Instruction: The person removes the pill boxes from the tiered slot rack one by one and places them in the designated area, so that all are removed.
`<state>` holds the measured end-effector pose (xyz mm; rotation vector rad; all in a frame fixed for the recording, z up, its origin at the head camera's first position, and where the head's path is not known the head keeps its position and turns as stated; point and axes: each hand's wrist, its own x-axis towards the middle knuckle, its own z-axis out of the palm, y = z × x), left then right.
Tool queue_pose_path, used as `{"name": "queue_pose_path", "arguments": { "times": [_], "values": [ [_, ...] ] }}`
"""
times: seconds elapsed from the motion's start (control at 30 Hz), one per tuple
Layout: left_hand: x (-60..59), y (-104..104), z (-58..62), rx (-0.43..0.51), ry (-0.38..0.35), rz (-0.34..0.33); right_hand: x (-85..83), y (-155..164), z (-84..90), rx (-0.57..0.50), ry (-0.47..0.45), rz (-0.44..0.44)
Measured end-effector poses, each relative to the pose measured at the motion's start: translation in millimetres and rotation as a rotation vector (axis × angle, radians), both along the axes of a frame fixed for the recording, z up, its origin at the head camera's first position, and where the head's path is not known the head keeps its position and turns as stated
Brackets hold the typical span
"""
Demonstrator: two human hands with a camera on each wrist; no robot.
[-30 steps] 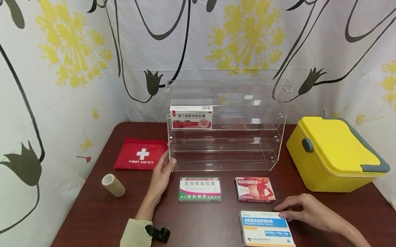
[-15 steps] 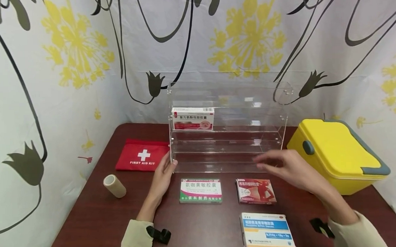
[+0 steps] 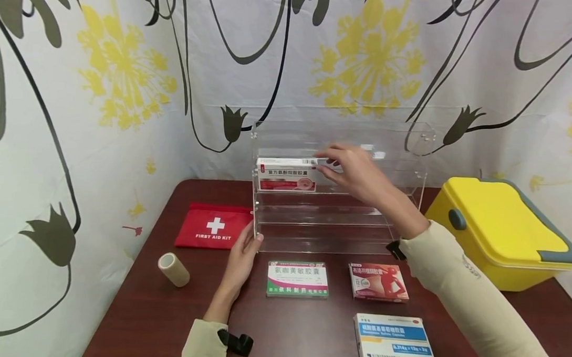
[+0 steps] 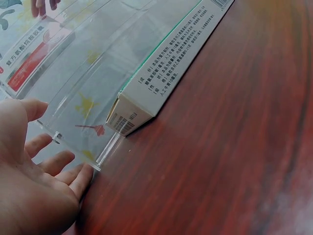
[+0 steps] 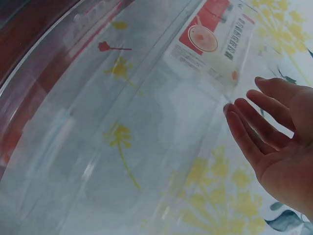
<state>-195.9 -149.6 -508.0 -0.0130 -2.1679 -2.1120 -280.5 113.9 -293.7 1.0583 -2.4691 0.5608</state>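
We saw the right hand [image 3: 357, 173] raised at the top tier of the clear acrylic rack [image 3: 405, 206], its fingers [image 5: 249, 129] straight and slightly spread, their tips at the right end of the red-and-white medicine box [image 3: 286, 174] that stood on that tier at the rack's left end. Whether the tips actually touched the box, we could not tell; the right wrist view showed the palm open and nothing gripped. The left hand [image 3: 243, 251] lay flat against the rack's lower left corner, its fingers [image 4: 61, 161] straight and relaxed, touching the acrylic edge where it met the counter [image 3: 144, 320].

On the counter just in front of the rack lay a green-and-white box [image 3: 297, 279], and to its right a dark red box [image 3: 378, 283]. Nearer to us, under the right sleeve, lay a blue-and-white box [image 3: 393, 338]. Left of the rack lay a red first aid pouch [image 3: 212, 232], and in front of it a roll of tan bandage [image 3: 173, 269] on its side. A yellow case [image 3: 500, 229] with a grey handle stood right of the rack, lid closed.
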Motion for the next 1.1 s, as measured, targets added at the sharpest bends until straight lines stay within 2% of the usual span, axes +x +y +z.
{"name": "queue_pose_path", "arguments": {
  "times": [0.17, 0.2, 0.37, 0.53, 0.67, 0.83, 1.1],
  "values": [
    [0.0, 3.5, -1.3, 0.015, 0.008, -0.025, -5.8, -5.2, -6.2, -0.006, -0.017, 0.015],
    [1.8, 3.9, 2.8, 0.016, 0.002, -0.034, -5.8, -5.3, -6.6, -0.016, -0.036, 0.008],
    [1.5, 4.4, 3.7, 0.02, 0.009, -0.038, -7.3, -6.0, -4.8, -0.089, -0.165, -0.017],
    [-1.6, 4.5, -2.1, 0.017, 0.01, -0.022, -12.9, -2.7, -1.9, -0.119, -0.287, -0.054],
    [-4.9, 5.5, -2.8, 0.024, 0.018, -0.025, -16.6, 1.8, 1.1, -0.155, -0.338, -0.058],
    [-6.7, 6.3, -0.9, 0.027, 0.05, -0.037, -17.9, 4.6, 3.8, -0.221, -0.38, -0.075],
    [1.9, -0.2, 1.7, 0.016, 0.006, -0.007, -13.3, -1.2, 12.1, -0.256, -0.368, -0.06]
  ]
}}
